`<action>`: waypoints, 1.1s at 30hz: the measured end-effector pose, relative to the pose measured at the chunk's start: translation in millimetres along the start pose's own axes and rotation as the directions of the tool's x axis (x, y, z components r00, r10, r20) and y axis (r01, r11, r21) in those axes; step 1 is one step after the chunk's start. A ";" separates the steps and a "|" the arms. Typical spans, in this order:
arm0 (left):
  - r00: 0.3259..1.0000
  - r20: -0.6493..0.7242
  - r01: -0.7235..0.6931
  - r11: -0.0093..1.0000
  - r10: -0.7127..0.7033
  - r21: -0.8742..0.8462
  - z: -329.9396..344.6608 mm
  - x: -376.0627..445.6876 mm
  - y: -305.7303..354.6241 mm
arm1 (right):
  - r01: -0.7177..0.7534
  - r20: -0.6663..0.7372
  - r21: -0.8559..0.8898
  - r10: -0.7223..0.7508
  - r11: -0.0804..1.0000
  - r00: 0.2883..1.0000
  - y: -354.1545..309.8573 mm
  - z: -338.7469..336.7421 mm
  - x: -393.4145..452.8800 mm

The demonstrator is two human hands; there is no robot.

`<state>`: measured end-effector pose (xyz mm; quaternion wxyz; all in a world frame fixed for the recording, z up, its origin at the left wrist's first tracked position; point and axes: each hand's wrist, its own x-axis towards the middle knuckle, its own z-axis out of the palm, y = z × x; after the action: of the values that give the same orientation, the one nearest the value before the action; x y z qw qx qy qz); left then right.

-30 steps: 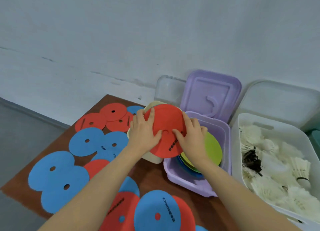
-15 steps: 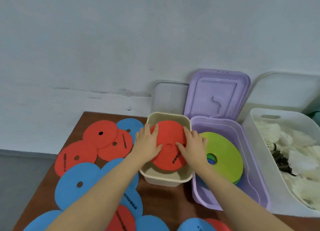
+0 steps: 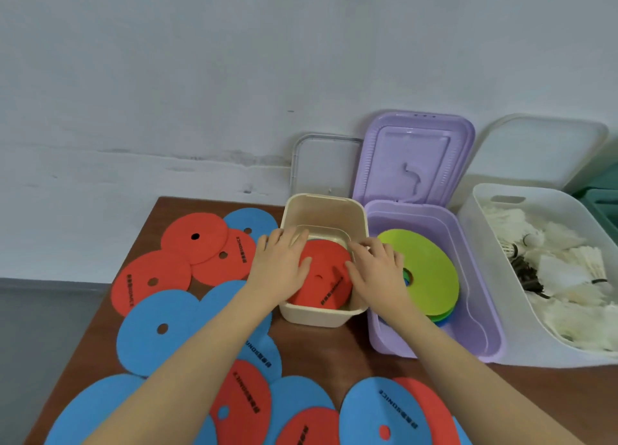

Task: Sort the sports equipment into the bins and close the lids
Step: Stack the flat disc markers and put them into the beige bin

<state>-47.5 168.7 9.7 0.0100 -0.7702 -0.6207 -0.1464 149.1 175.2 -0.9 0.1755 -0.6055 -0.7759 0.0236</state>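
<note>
A red flat disc (image 3: 326,270) lies tilted inside the beige bin (image 3: 321,316). My left hand (image 3: 279,265) presses on its left side and my right hand (image 3: 376,270) on its right side, fingers laid flat. The purple bin (image 3: 481,324) beside it holds a green disc (image 3: 424,267) on top of other discs. Its purple lid (image 3: 414,158) leans on the wall. Several red discs (image 3: 194,240) and blue discs (image 3: 157,327) lie loose on the brown table (image 3: 334,361).
A white bin (image 3: 475,230) full of shuttlecocks (image 3: 561,270) stands at the right, its white lid (image 3: 541,150) propped behind. A clear lid (image 3: 324,167) leans on the wall behind the beige bin. The table's left edge drops to a grey floor.
Both hands have carried the red disc from above the purple bin over to the beige bin and pushed it down inside. The camera view shifted left and down.
</note>
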 end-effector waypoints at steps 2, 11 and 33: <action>1.000 -0.011 0.007 1.000 -0.007 0.008 -6.9 -14.1 12.0 | 0.044 -0.014 0.021 -0.043 0.999 0.999 1.7 -6.9 -13.5; 0.989 -0.148 0.026 1.000 -0.028 -0.017 -14.2 -90.9 97.4 | 0.210 -0.190 0.221 -0.169 0.952 0.967 44.4 -40.4 -105.7; 0.760 0.520 0.420 0.905 -0.390 0.066 101.9 -215.2 198.0 | -0.326 0.386 0.017 0.294 0.945 0.874 129.1 18.2 -276.3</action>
<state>123.9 -61.8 -106.0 -0.2113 -0.6281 -0.7471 0.0524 320.5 -49.2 -117.5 0.0412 -0.6983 -0.6863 0.1995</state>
